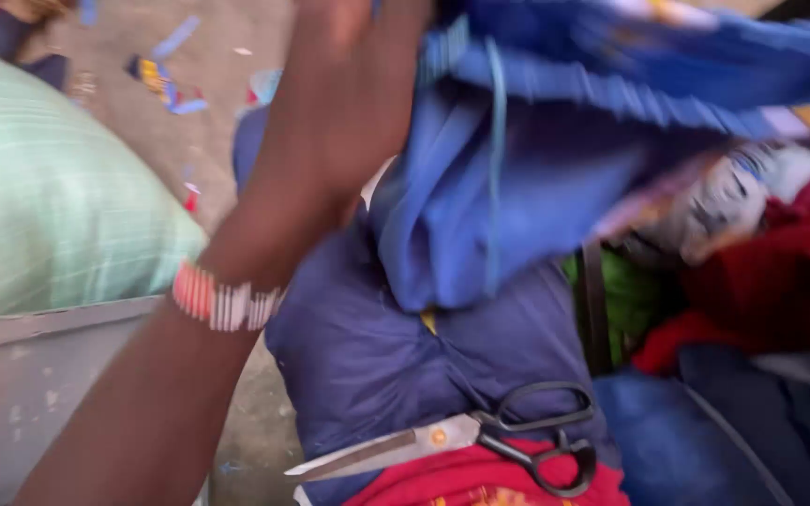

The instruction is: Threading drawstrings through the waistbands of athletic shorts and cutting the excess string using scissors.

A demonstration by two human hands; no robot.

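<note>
My left hand (353, 84) is raised at the top of the view, blurred by motion, with a red and white beaded bracelet (225, 302) on the wrist. Its fingers run off the top edge where they meet a lifted blue cloth (517, 178) with a striped hem, and the hand seems to grip this cloth. The cloth hangs over a pile of dark blue fabric (377, 365). Black-handled scissors (480, 440) lie shut on the pile near a red cloth (480, 483). My right hand is out of sight.
A pale green striped bundle (49, 197) sits at the left on a grey ledge (21, 375). Red fabric (780, 281), green fabric (630, 300) and a printed white piece (733, 201) crowd the right. Cloth scraps (161, 82) litter the dirt ground behind.
</note>
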